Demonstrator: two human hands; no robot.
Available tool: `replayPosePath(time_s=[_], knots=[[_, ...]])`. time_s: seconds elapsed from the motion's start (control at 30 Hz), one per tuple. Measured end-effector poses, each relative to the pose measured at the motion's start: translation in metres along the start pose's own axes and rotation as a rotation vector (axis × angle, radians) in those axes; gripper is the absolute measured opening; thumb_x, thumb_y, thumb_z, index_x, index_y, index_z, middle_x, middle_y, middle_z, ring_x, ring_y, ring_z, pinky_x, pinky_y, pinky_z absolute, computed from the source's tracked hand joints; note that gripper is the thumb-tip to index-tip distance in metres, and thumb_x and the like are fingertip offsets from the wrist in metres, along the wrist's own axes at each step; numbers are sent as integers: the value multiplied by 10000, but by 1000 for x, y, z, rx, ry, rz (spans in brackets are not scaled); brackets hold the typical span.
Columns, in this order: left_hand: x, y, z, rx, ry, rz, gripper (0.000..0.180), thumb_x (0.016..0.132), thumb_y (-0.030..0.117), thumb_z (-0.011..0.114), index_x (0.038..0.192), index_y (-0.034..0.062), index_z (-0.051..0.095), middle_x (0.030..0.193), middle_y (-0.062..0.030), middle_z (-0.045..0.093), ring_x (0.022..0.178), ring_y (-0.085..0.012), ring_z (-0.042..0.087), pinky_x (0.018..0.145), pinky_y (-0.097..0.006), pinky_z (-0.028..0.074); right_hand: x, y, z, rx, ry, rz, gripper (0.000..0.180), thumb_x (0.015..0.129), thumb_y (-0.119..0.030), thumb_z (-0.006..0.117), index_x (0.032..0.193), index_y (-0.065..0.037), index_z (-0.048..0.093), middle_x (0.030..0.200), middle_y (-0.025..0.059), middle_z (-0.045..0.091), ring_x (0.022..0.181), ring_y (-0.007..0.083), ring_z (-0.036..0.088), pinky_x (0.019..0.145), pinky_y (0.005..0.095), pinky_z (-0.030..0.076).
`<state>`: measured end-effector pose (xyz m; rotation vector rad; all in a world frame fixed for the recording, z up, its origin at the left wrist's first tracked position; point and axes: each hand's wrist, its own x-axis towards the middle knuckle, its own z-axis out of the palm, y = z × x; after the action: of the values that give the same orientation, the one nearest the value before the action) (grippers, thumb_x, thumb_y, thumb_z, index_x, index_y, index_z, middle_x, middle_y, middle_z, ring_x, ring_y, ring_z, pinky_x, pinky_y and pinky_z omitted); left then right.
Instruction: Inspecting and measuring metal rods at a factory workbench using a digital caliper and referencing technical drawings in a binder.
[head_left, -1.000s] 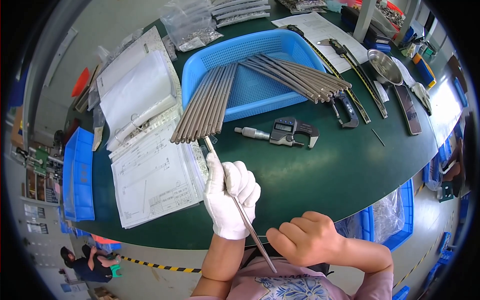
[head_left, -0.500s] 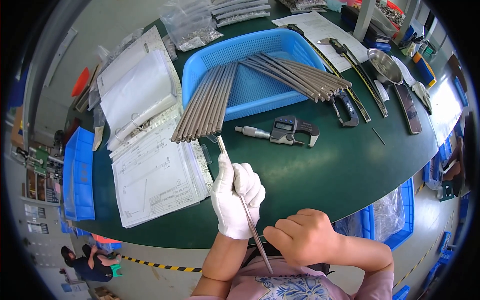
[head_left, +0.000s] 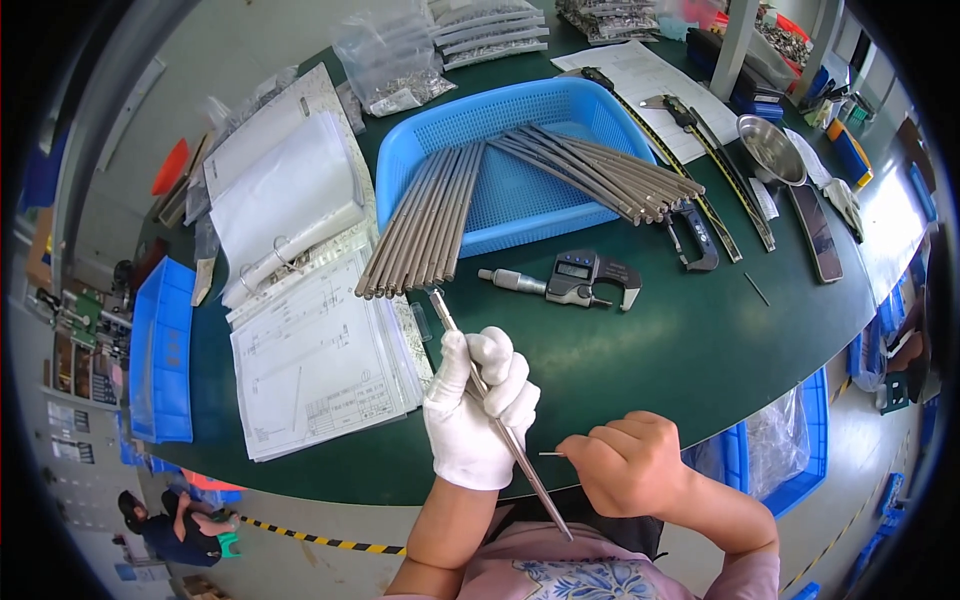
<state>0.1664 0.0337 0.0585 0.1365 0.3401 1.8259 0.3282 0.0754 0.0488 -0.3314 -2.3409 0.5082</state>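
Note:
My left hand [head_left: 478, 410], in a white glove, is closed around a long, slim metal rod [head_left: 530, 468]. The rod slants from its upper end near the basket down toward my body. My right hand [head_left: 630, 466] is bare and pinches a thin metal pin [head_left: 549, 454] whose tip sticks out to the left, apart from the rod. Beyond the gloved hand, a left bundle of metal rods [head_left: 425, 220] and a right bundle of metal rods [head_left: 600, 170] lean over the near rim of a blue plastic basket [head_left: 520, 235]. A digital micrometer [head_left: 575, 278] lies in front of the basket.
Left of my hands lie drawing sheets [head_left: 320, 360] and a ring binder [head_left: 285, 200]. A blue bin [head_left: 162, 350] stands at the left edge. On the right are calipers [head_left: 715, 150], a second micrometer [head_left: 695, 238], a steel bowl [head_left: 770, 150], a phone [head_left: 815, 232] and a loose thin pin [head_left: 757, 289].
My right hand has shifted slightly right, and the thin pin now shows at its fingertips. The rod in my left hand is tilted more, its lower end further right.

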Motion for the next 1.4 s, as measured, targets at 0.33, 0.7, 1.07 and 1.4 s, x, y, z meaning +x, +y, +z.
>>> replayPosePath(time_s=[0.33,0.7,1.07,1.4], knots=[[2,-6,1,41,-15,76,330,930,351,448,819,53,533,640,29,329,549,-79,274,497,-216,247,28,-2,2,-256,71,-19,186,600,-98,594,786,-106,595,502,-35,350,400,95,406,384,246,296],[3,-5,10,-25,14,113,504,950,434,328,564,116,262,613,14,229,539,-113,196,518,-256,216,34,1,3,-289,18,-25,154,612,-103,593,761,-105,554,518,-26,364,408,105,429,388,255,313],[1,-6,6,122,-37,104,511,962,435,278,555,127,255,609,6,255,568,-133,270,717,-306,347,48,4,-5,-218,-72,-83,166,567,-86,599,729,-98,569,519,-19,374,405,132,428,393,272,325],[0,-8,10,200,-16,115,524,964,434,275,533,136,276,597,11,248,557,-128,244,733,-311,346,54,0,-9,-339,-135,-229,111,613,-127,581,662,-93,488,562,-10,391,468,111,462,420,248,346]])
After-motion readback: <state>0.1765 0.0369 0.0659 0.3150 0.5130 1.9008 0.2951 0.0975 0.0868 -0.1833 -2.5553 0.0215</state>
